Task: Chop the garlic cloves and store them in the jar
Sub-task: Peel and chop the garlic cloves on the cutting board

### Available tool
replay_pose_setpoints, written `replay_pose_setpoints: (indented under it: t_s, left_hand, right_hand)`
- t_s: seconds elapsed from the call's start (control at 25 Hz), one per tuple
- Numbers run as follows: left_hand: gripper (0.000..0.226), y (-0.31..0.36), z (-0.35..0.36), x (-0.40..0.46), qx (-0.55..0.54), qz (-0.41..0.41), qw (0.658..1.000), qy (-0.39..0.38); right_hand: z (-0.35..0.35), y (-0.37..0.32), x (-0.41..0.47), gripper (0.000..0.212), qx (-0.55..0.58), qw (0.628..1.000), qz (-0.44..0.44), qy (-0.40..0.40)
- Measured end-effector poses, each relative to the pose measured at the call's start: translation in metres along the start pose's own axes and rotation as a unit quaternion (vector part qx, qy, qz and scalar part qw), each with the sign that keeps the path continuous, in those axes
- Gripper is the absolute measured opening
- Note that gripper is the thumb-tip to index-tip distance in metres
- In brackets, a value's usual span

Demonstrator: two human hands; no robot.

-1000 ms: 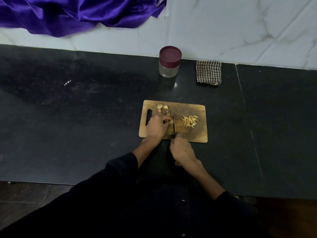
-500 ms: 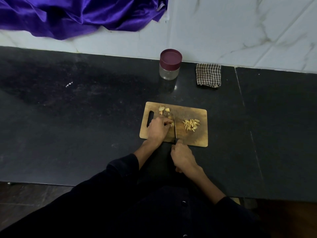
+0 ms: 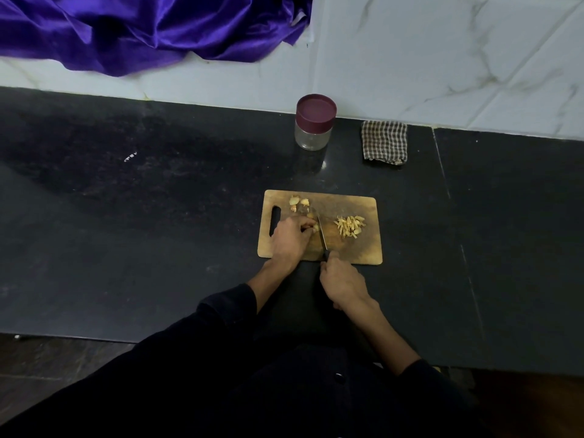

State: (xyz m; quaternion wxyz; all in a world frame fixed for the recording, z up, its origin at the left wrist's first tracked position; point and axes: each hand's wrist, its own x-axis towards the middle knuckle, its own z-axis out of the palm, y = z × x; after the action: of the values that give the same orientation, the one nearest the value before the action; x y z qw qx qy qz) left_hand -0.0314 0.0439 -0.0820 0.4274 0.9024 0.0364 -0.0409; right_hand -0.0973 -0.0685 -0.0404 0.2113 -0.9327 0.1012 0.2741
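Black stone table [image 3: 158,248] under dim light. Right hand [image 3: 343,284] nearest, fingers wrapped round black-handled knife [image 3: 322,237], blade on rectangular wooden cutting board [image 3: 368,251]. Left hand [image 3: 290,238] pinches pale garlic clove [image 3: 314,227] against blade. Chopped garlic pile [image 3: 350,226] right of blade; whole cloves [image 3: 298,202] at far edge. Beyond: clear jar with maroon lid [image 3: 314,121], closed, beside checked cloth [image 3: 384,142].

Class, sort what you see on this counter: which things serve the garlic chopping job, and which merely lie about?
Belong to the job:
cutting board
knife, held by right hand
garlic clove, held by left hand
chopped garlic
whole cloves
jar, lid on

Lying about:
checked cloth
purple fabric
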Motion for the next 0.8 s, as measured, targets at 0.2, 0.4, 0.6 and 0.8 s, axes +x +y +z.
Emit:
replay_pose_setpoints:
  t_s: [0.2, 0.4, 0.6, 0.8]
  left_hand:
    - [0.019, 0.002, 0.000, -0.002, 0.004, 0.001, 1.000, 0.008]
    - [0.021, 0.002, -0.001, 0.000, 0.024, -0.002, 1.000, -0.006]
    - [0.024, 0.001, 0.000, 0.002, 0.050, 0.007, 0.998, -0.036]
    - [0.021, 0.003, -0.002, 0.001, 0.046, -0.003, 0.999, -0.025]
  right_hand:
    - [0.003, -0.003, -0.001, 0.026, 0.017, 1.000, 0.008, 0.011]
    - [0.002, -0.004, -0.002, 0.027, 0.040, 0.999, 0.015, -0.001]
    - [-0.009, -0.008, 0.001, 0.024, 0.036, 0.999, 0.018, -0.024]
    - [-0.005, -0.005, -0.006, 0.026, 0.027, 0.999, 0.032, -0.027]
